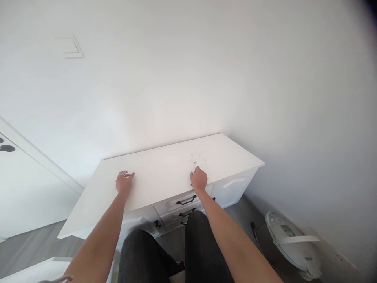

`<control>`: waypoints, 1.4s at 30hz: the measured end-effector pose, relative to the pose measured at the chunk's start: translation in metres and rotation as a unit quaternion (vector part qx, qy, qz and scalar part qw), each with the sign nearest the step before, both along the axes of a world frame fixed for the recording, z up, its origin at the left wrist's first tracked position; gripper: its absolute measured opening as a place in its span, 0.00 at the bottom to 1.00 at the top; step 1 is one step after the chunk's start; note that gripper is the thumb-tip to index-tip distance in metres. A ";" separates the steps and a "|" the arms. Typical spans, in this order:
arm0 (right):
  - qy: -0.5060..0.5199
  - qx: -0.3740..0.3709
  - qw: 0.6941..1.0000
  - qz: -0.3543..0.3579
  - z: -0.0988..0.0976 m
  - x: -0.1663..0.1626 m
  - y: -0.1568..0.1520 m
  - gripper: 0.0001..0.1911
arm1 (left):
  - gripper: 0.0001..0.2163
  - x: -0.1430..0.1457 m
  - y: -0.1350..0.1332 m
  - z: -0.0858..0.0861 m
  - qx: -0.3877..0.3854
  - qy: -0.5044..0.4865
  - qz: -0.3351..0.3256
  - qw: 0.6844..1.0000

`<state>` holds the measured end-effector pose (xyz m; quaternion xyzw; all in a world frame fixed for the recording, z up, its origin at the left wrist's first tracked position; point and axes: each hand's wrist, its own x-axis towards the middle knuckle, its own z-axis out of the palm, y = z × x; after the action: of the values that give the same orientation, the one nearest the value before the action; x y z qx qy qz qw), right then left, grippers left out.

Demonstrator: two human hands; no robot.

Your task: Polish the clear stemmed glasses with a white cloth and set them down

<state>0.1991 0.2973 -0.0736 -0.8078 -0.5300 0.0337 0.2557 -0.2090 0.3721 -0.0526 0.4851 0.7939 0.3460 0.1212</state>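
Observation:
A long white cabinet top [159,173] stretches along a white wall. My left hand [124,182] rests on the top near its middle left, fingers curled with the thumb out and nothing visible in it. My right hand [199,179] sits near the front edge, closed round a small white thing I cannot make out. A faint smeared patch [200,154] marks the surface just beyond that hand. Below the right hand are white drawers with black handles [186,201].
A white appliance with a handle [290,241] lies on the grey floor at the right, by the wall. A white door [17,188] with a dark handle stands at the left. My dark-trousered knees [176,251] are close to the drawers.

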 end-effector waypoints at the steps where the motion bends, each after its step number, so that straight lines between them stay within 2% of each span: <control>1: 0.001 -0.001 1.000 0.001 0.000 0.000 0.000 0.14 | 0.17 0.001 0.000 0.001 -0.013 -0.001 -0.007 1.000; 10: 0.015 0.002 1.000 0.001 0.002 0.001 -0.001 0.13 | 0.15 0.005 0.000 0.006 -0.065 0.004 -0.011 0.998; 42: 0.024 0.009 1.000 -0.007 0.000 0.001 -0.003 0.11 | 0.14 0.007 0.000 0.006 -0.077 0.015 0.002 0.997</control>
<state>0.2003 0.2945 -0.0738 -0.8081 -0.5187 0.0464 0.2754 -0.2016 0.3722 -0.0463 0.4779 0.8208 0.2765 0.1461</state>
